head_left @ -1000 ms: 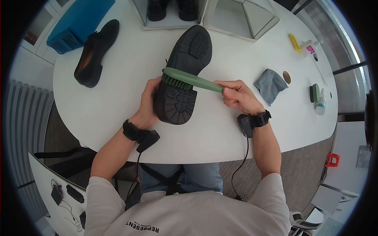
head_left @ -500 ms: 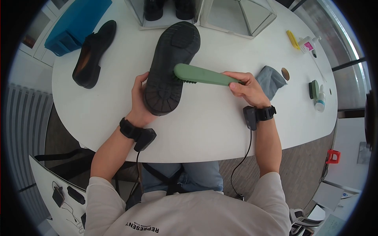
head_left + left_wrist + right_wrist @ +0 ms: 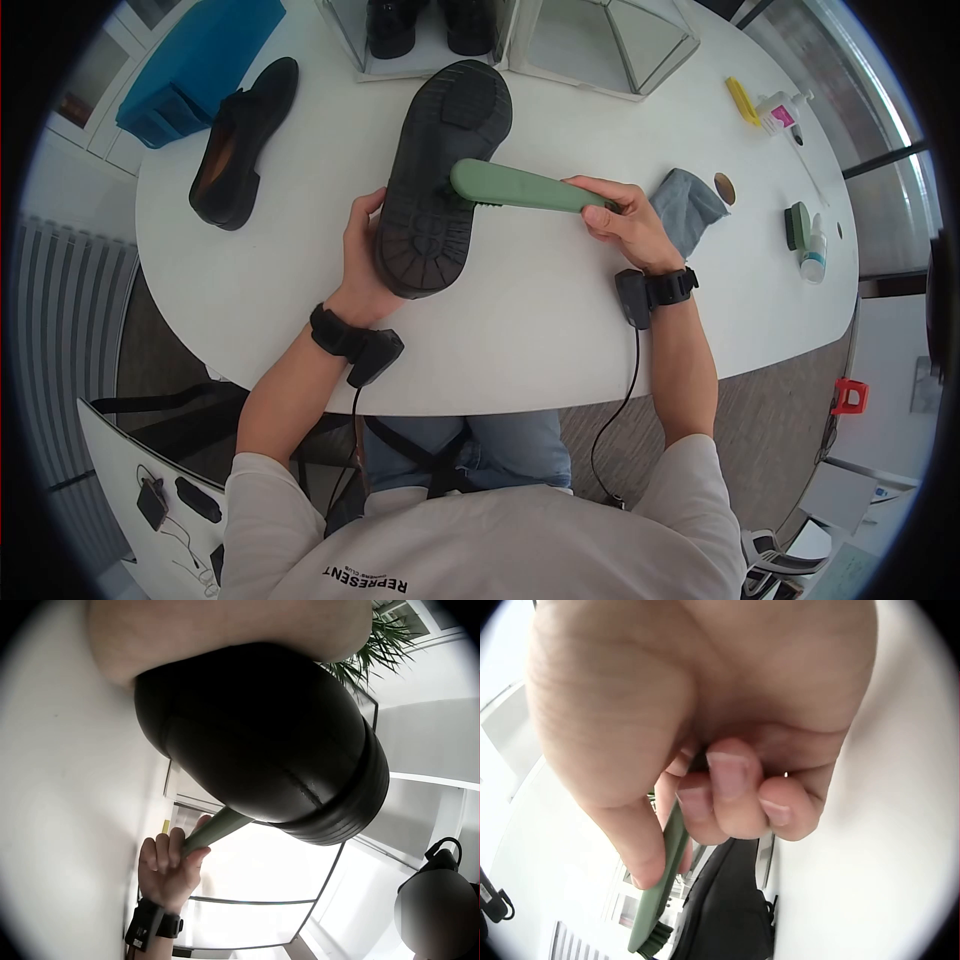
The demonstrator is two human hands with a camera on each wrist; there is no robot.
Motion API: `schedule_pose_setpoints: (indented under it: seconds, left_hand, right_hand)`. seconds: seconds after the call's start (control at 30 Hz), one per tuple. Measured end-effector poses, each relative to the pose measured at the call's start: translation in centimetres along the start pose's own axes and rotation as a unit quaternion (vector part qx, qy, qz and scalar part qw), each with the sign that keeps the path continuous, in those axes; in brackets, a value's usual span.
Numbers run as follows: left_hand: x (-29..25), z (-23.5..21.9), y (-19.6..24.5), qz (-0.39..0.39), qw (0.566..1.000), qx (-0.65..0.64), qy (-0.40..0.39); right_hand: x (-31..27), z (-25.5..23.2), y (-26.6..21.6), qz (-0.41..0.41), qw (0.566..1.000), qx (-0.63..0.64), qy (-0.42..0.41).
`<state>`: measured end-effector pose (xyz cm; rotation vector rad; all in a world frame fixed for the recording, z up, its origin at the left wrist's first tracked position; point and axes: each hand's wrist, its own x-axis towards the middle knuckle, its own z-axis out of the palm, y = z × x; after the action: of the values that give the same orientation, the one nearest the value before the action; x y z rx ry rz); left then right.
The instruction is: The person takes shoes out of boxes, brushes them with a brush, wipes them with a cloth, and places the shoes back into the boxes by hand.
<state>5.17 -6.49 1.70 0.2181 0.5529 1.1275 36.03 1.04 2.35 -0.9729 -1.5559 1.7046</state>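
A black shoe (image 3: 445,135) is held sole up over the table by my left hand (image 3: 362,260), which grips it at the heel end from the left; most of the fingers are hidden behind it. The smooth black heel (image 3: 255,742) fills the left wrist view. My right hand (image 3: 630,228) holds a green brush (image 3: 525,188) by its handle, thumb on one side and fingers curled round the other. The brush head overlaps the middle of the sole, its dark bristles (image 3: 657,940) turned toward the shoe. A second black shoe (image 3: 245,145) lies at the left.
At the back stand white boxes (image 3: 600,45), one holding black footwear (image 3: 390,28). A blue case (image 3: 200,70) lies at far left. To the right are a grey cloth (image 3: 685,212), a smaller green brush (image 3: 796,227), white bottles (image 3: 813,262) and a yellow object (image 3: 742,100).
The right hand has moved a little right and the brush has rolled, its green back now facing up. The shoe has tilted and shifted slightly left with the left hand.
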Motion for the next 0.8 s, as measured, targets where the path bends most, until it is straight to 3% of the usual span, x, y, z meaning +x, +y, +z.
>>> schedule_pose_setpoints:
  seconds: [0.1, 0.17, 0.33, 0.43, 0.5, 0.6, 0.63, 0.7, 0.8]
  left_hand:
    - [0.2, 0.3, -0.4, -0.007, 1.000, 0.015, -0.001]
    - [0.5, 0.6, -0.9, 0.031, 0.992, 0.109, 0.054]
    - [0.3, 0.2, -1.2, -0.002, 0.988, 0.150, 0.025]
    - [0.4, 0.2, -0.8, 0.004, 0.992, 0.125, 0.026]
    - [0.2, 0.7, -0.5, 0.005, 0.999, 0.015, 0.032]
    - [0.1, 0.3, -0.4, -0.001, 0.999, -0.032, -0.006]
    - [0.2, 0.2, -0.3, 0.000, 0.999, -0.031, -0.008]
    - [0.3, -0.2, -0.4, -0.029, 0.999, -0.031, -0.023]
    - [0.1, 0.2, -0.4, -0.018, 1.000, 0.000, -0.013]
  right_hand:
    - [0.0, 0.7, -0.1, -0.003, 1.000, -0.003, 0.001]
    - [0.0, 1.7, -0.6, 0.001, 0.999, -0.031, 0.013]
    - [-0.3, 2.9, -0.4, -0.006, 0.999, -0.011, -0.039]
    - [0.3, 2.2, -0.1, -0.032, 0.997, -0.063, -0.004]
    - [0.5, 1.3, 0.3, -0.028, 0.993, -0.023, 0.110]
    - [0.7, 0.6, 0.6, -0.031, 0.989, 0.035, 0.141]
    - [0.8, 0.6, 0.4, -0.034, 0.989, 0.035, 0.141]
    - [0.3, 0.8, 0.4, -0.017, 0.999, -0.001, 0.030]
    - [0.2, 1.1, 0.3, -0.025, 0.998, -0.043, 0.044]
